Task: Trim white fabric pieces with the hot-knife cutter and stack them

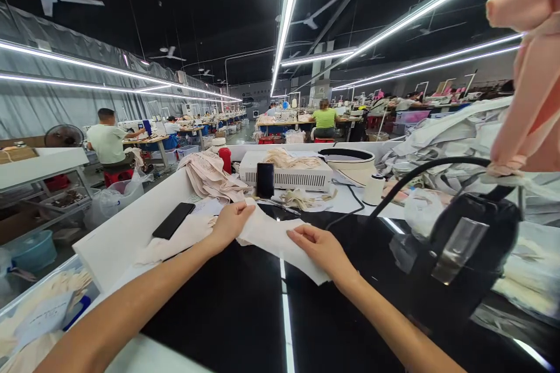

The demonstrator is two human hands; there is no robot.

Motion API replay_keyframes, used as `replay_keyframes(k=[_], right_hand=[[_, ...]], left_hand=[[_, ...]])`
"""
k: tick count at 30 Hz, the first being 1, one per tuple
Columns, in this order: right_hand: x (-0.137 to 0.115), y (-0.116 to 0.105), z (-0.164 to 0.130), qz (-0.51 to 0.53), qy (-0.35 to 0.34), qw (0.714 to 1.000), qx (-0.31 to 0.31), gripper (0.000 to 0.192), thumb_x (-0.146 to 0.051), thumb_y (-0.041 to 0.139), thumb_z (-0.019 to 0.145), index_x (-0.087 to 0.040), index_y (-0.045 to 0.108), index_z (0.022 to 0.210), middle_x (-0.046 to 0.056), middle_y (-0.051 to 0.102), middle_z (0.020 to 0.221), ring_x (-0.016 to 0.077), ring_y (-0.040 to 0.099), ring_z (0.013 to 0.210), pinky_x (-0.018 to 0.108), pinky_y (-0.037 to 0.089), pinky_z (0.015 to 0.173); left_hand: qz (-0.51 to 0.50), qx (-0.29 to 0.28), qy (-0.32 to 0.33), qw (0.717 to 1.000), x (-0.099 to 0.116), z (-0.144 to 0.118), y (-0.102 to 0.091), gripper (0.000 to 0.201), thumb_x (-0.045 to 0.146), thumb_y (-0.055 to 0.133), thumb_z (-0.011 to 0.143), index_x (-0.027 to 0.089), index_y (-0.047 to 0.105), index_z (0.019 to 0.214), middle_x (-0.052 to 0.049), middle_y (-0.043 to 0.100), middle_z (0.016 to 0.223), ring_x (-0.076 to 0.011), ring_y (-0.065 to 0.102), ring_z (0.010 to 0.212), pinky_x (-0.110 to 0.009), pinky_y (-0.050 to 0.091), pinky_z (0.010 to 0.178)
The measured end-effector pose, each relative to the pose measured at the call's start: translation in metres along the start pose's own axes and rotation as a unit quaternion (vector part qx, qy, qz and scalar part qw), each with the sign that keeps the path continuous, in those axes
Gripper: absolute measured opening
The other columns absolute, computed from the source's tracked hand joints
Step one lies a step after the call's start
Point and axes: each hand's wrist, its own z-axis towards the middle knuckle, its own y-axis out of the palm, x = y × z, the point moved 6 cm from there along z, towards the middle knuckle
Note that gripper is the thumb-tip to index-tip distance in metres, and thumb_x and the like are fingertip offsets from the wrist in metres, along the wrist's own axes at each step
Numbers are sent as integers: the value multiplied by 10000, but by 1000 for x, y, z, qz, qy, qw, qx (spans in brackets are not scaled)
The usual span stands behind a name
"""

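Note:
Both hands hold a white piece of fabric above a glossy black tabletop. My left hand pinches its upper left end, thumb against fingers. On the fabric's right part, my right hand grips the upper edge between thumb and fingertips. The fabric's lower right corner hangs free below that hand. Beside my left wrist lies more pale cloth, next to a black phone lying flat on the white ledge.
Behind the fabric, a second phone stands against a white vented box. Pinkish cut pieces are heaped at left. A black machine with a cable stands at right, before a pile of pale fabric. A thread cone stands nearby.

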Motion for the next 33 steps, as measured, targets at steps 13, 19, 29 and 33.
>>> replay_keyframes(k=[13, 19, 29, 33], right_hand=[[47, -21, 50, -165, 27, 983, 80, 233, -397, 701, 942, -200, 767, 1047, 35, 761, 918, 220, 716, 860, 357, 555, 808], [38, -16, 35, -235, 6, 969, 82, 399, -409, 612, 927, -223, 773, 1241, 153, 702, 1254, 328, 736, 1031, 406, 554, 799], [-7, 7, -2, -232, -59, 970, 45, 335, -419, 522, 951, -265, 775, 1108, 127, 668, 1266, 292, 716, 898, 378, 505, 676], [-19, 22, -14, -193, -64, 979, 4, 293, -406, 536, 920, -270, 764, 1045, 105, 704, 1238, 241, 671, 741, 400, 501, 699]], left_hand=[[99, -38, -100, 989, -29, 35, 26, 344, 405, 714, 1089, 164, 686, 1333, -107, 701, 1322, -268, 721, 1134, -474, 639, 975], [102, -65, -110, 987, -41, 29, 12, 341, 409, 711, 1092, 158, 684, 1321, -99, 715, 1264, -239, 737, 1047, -425, 660, 897], [233, -49, -63, 969, -69, -11, -96, 309, 390, 731, 1076, 163, 701, 1283, -100, 708, 1293, -263, 714, 1131, -477, 626, 990], [243, -37, -58, 967, -78, -22, -94, 316, 398, 717, 1085, 166, 697, 1298, -104, 705, 1307, -266, 713, 1144, -483, 623, 999]])
